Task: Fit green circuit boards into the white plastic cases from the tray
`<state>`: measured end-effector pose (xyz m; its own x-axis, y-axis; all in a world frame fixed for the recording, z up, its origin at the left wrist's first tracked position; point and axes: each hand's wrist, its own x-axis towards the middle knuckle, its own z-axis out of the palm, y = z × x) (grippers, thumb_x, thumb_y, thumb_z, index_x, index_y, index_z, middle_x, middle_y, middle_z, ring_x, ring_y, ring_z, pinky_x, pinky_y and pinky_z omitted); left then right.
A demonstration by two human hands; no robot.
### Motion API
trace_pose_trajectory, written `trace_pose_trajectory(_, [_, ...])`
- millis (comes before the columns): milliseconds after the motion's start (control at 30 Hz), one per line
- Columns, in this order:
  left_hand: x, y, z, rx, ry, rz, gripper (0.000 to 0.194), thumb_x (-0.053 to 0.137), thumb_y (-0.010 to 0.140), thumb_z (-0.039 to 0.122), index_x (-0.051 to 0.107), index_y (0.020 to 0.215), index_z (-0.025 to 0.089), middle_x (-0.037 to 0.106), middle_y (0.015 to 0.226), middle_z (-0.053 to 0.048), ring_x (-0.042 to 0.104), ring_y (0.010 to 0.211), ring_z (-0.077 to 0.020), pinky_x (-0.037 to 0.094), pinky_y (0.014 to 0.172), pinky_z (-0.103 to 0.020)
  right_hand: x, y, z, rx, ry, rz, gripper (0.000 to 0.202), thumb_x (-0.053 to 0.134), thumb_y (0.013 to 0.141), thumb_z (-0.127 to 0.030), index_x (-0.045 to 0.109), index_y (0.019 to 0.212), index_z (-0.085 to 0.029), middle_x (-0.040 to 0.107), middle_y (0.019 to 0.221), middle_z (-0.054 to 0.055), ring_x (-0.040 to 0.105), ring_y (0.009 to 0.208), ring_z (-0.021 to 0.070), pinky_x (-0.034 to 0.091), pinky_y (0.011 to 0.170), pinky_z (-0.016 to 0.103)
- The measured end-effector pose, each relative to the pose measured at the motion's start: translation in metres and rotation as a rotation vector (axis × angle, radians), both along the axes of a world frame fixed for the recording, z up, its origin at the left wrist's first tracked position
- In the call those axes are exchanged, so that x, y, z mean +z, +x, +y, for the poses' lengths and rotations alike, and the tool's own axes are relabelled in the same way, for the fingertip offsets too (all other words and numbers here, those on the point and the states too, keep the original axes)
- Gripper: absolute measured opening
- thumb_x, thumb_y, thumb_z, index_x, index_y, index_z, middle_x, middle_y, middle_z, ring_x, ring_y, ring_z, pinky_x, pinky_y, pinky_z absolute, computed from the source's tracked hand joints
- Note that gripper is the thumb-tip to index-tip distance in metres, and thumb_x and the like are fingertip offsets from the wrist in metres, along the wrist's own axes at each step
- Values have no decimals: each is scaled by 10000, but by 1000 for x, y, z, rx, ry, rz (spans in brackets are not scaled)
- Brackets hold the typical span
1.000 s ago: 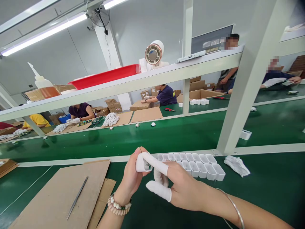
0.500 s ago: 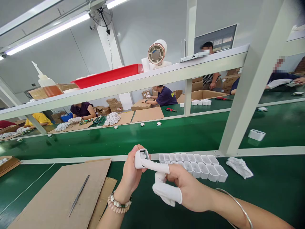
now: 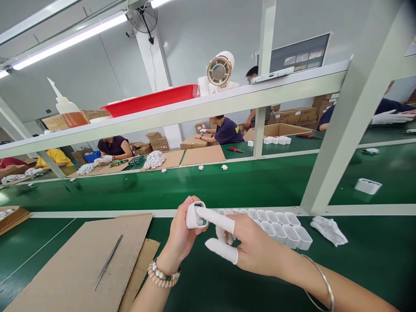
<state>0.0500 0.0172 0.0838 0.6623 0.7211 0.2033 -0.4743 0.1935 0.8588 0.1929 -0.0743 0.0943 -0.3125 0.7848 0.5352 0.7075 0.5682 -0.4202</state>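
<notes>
My left hand (image 3: 182, 229) is wrapped round a small white housing (image 3: 192, 216), whose open side faces right and shows a bit of green board inside. My right hand (image 3: 240, 236) wears white finger cots. Its index fingertip reaches into the mouth of the housing, while the thumb stands apart below and nothing is gripped between them. Behind the right hand, rows of white cups (image 3: 291, 236) stand on the green bench.
Cardboard (image 3: 74, 255) with metal tweezers (image 3: 108, 262) on it lies at left. A white glove (image 3: 329, 230) rests at right. Beyond runs a green conveyor (image 3: 139, 193) with small parts; a shelf (image 3: 240, 102) and post (image 3: 338, 112) stand ahead. Several people work opposite.
My right index finger has moved from the near edge of the housing into its opening, and the thumb has spread lower. Parts on the conveyor have shifted right.
</notes>
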Motion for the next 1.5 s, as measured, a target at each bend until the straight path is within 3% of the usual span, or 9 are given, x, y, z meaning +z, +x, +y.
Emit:
trace_pose_trajectory(133, [-2, 1, 2, -8, -35, -17, 336, 463, 924, 449, 468, 729, 175, 397, 527, 54, 299, 432, -71, 286, 489, -212, -9, 1, 6, -59, 160, -96, 377, 436, 946, -447, 569, 718, -178, 510, 560, -17, 406, 508, 121, 315, 546, 278])
trace_pose_trajectory(400, [-4, 1, 5, -106, 12, -24, 377, 337, 984, 405, 474, 718, 175, 323, 427, 51, 278, 460, -97, 282, 522, -218, -7, 11, 6, -113, 212, -76, 355, 471, 941, -385, 546, 660, -182, 522, 533, -16, 394, 488, 118, 325, 533, 288])
trace_pose_trajectory(567, [-11, 5, 5, -76, -18, -27, 368, 386, 971, 411, 471, 707, 171, 353, 460, 52, 296, 450, -85, 288, 496, -203, -6, 7, 10, -144, 337, -33, 192, 563, 901, -325, 629, 1019, -189, 620, 902, 71, 541, 767, 179, 442, 679, 324])
trace_pose_trajectory(767, [-24, 12, 9, -29, -137, 11, 335, 541, 886, 488, 507, 794, 167, 446, 571, 53, 310, 464, -64, 279, 457, -182, -13, 8, 21, -101, 439, 32, 381, 649, 856, -249, 567, 1226, -282, 586, 1203, 73, 500, 1056, 228, 437, 894, 398])
trace_pose_trajectory(967, [-42, 22, 29, -8, 31, 204, 531, 402, 871, 694, 454, 800, 171, 416, 584, 45, 309, 477, -65, 238, 451, -182, -13, 15, 32, -129, 83, 190, 383, 650, 818, -246, 561, 1189, -281, 623, 1048, 30, 530, 930, 184, 476, 803, 333])
trace_pose_trajectory(1100, [-86, 25, 68, 127, 169, 439, 660, 195, 830, 801, 423, 935, 191, 373, 556, 72, 285, 422, -65, 171, 435, -189, -18, 47, 60, -275, -171, 122, 495, 599, 830, -255, 468, 1307, -239, 600, 1041, 36, 515, 761, 144, 466, 697, 284])
trace_pose_trajectory(1267, [-138, 18, 100, 309, 314, 642, 636, 266, 836, 772, 457, 961, 179, 410, 592, 58, 384, 450, -91, 253, 437, -209, -41, 111, 97, -449, -368, -81, 429, 517, 793, -19, 555, 1204, -136, 560, 1051, 89, 546, 883, 158, 459, 787, 284])
trace_pose_trajectory(1367, [-147, 16, 101, 302, 377, 664, 601, 296, 855, 735, 489, 965, 177, 436, 605, 51, 408, 471, -101, 314, 472, -231, -57, 141, 106, -541, -485, -159, 223, 572, 876, -165, 593, 1096, -138, 578, 1099, 83, 578, 885, 162, 495, 789, 330])
trace_pose_trajectory(1500, [-150, 16, 99, 300, 453, 695, 566, 314, 877, 697, 521, 958, 177, 447, 607, 50, 417, 489, -108, 361, 532, -256, -71, 161, 109, -625, -608, -250, 281, 567, 920, -337, 583, 1139, -161, 598, 1151, 77, 608, 947, 185, 528, 807, 380])
